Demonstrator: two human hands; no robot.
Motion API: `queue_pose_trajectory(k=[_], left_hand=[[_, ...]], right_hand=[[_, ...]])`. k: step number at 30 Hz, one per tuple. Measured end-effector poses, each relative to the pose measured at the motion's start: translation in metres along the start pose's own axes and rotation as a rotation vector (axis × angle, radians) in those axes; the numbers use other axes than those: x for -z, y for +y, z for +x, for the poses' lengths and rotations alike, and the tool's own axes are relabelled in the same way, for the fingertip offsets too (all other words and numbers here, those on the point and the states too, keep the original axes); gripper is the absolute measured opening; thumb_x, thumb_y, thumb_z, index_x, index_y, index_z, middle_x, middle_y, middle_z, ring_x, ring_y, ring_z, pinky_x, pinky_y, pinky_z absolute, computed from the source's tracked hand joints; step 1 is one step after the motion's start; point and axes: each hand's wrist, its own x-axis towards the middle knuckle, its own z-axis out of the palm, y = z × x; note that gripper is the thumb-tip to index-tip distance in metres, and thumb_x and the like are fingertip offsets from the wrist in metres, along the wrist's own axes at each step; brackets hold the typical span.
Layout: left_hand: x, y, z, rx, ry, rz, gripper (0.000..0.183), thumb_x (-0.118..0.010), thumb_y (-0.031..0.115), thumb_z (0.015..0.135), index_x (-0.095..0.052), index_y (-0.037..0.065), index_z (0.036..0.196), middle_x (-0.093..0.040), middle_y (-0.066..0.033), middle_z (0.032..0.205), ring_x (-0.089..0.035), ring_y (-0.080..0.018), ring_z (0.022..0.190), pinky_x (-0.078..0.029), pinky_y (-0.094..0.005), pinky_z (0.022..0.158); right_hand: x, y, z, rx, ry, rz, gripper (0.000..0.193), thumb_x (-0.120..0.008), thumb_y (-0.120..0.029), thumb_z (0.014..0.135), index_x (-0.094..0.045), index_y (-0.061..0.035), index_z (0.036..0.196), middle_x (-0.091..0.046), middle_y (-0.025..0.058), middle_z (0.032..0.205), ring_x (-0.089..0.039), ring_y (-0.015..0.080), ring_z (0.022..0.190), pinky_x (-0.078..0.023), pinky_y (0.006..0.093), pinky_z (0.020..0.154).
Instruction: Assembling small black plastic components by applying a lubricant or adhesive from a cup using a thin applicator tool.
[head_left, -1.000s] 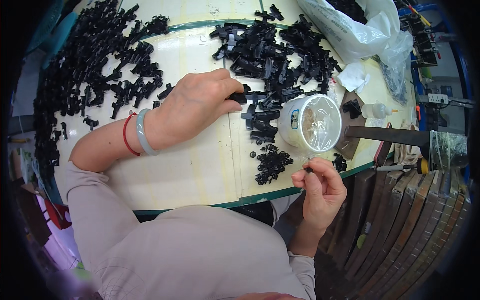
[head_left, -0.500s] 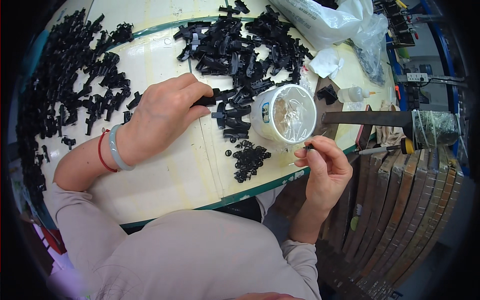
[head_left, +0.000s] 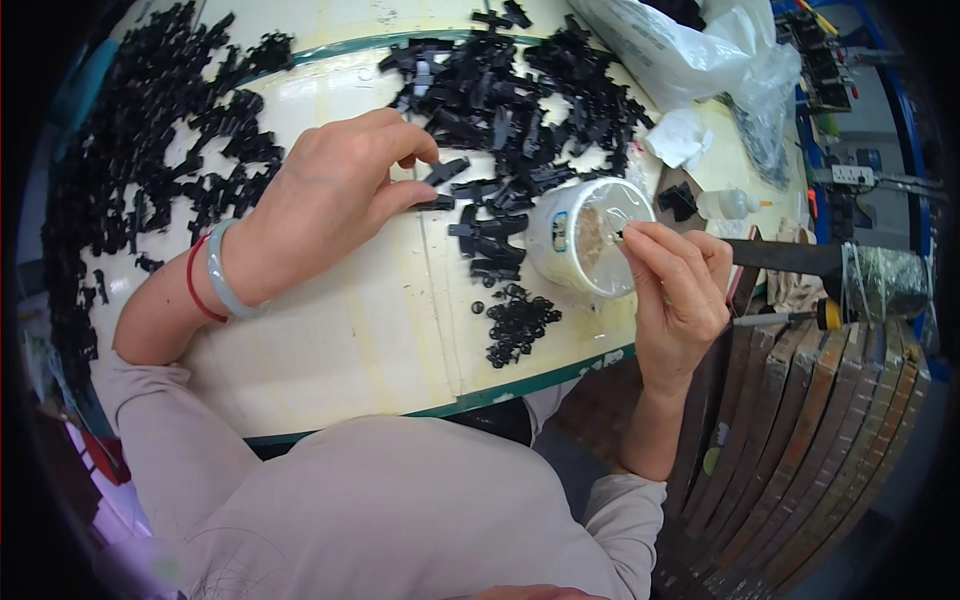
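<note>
A person seen from above sits at a pale round table [head_left: 330, 340] with a green edge. The left hand [head_left: 335, 190] lies on the tabletop with its fingers curled, and the thumb and forefinger pinch a small black plastic part [head_left: 437, 203] at the near edge of a big heap of black plastic parts [head_left: 510, 90] spread across the middle and far side. A pale bangle [head_left: 222, 275] and a red cord sit on that wrist. The right hand [head_left: 680, 290] is raised just beside a white round tub [head_left: 578, 240] that lies tipped toward the person, its mouth covered with clear film. The thumb and forefinger of this hand are closed on a thin dark tool whose tip reaches the tub's mouth; what the tip carries is too small to tell. Just in front of the tub lies a small cluster of black rings [head_left: 518, 322]. A second spread of black parts [head_left: 150, 170] covers the table's left side. A clear plastic bag [head_left: 680, 50] lies at the far right
</note>
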Motion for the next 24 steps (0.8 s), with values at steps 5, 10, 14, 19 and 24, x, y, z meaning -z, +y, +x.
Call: queue_pose_trajectory(k=[5, 10, 14, 19, 24], left_hand=[[0.002, -0.008, 0.004, -0.020, 0.005, 0.038, 0.011, -0.068, 0.009, 0.077, -0.063, 0.000, 0.082, -0.061, -0.0097, 0.076, -0.059, -0.0199, 0.060, -0.047, -0.0289, 0.056], [-0.005, -0.008, 0.002, -0.097, -0.020, 0.037, 0.012, -0.069, 0.010, 0.075, -0.064, 0.002, 0.081, -0.059, -0.0091, 0.075, -0.057, -0.0239, 0.069, -0.047, -0.0328, 0.062], [-0.014, -0.006, -0.001, -0.169, -0.003, 0.010, 0.015, -0.070, 0.009, 0.073, -0.064, 0.002, 0.084, -0.058, -0.0087, 0.075, -0.056, -0.0255, 0.073, -0.046, -0.0339, 0.065], [-0.017, -0.001, -0.005, -0.108, -0.030, 0.031, 0.018, -0.070, 0.008, 0.071, -0.064, 0.003, 0.087, -0.057, -0.0085, 0.077, -0.056, -0.0260, 0.075, -0.046, -0.0352, 0.066], [-0.014, -0.003, -0.003, -0.152, -0.102, 0.067, 0.010, -0.068, 0.003, 0.073, -0.066, 0.001, 0.083, -0.062, -0.0076, 0.075, -0.061, -0.0218, 0.070, -0.050, -0.0313, 0.064]], right_hand=[[-0.001, -0.003, 0.004, 0.021, -0.082, 0.012, 0.022, -0.072, 0.002, 0.063, -0.069, -0.0050, 0.084, -0.067, 0.0024, 0.085, -0.051, 0.0212, 0.073, -0.043, 0.0284, 0.067], [-0.002, -0.003, 0.005, 0.007, -0.097, -0.034, 0.021, -0.072, 0.001, 0.065, -0.069, -0.0055, 0.085, -0.067, 0.0016, 0.085, -0.051, 0.0210, 0.074, -0.043, 0.0280, 0.067], [-0.002, -0.002, 0.004, -0.014, -0.089, -0.012, 0.020, -0.072, 0.001, 0.066, -0.069, -0.0054, 0.085, -0.067, 0.0019, 0.085, -0.050, 0.0204, 0.074, -0.043, 0.0274, 0.067], [0.003, 0.000, -0.002, -0.115, -0.010, 0.098, 0.022, -0.072, 0.003, 0.067, -0.070, -0.0049, 0.087, -0.069, 0.0031, 0.086, -0.049, 0.0182, 0.075, -0.042, 0.0256, 0.068], [0.005, 0.003, -0.016, -0.324, 0.089, 0.430, 0.021, -0.071, 0.007, 0.069, -0.069, -0.0023, 0.087, -0.069, 0.0062, 0.088, -0.050, 0.0155, 0.079, -0.042, 0.0242, 0.071]])
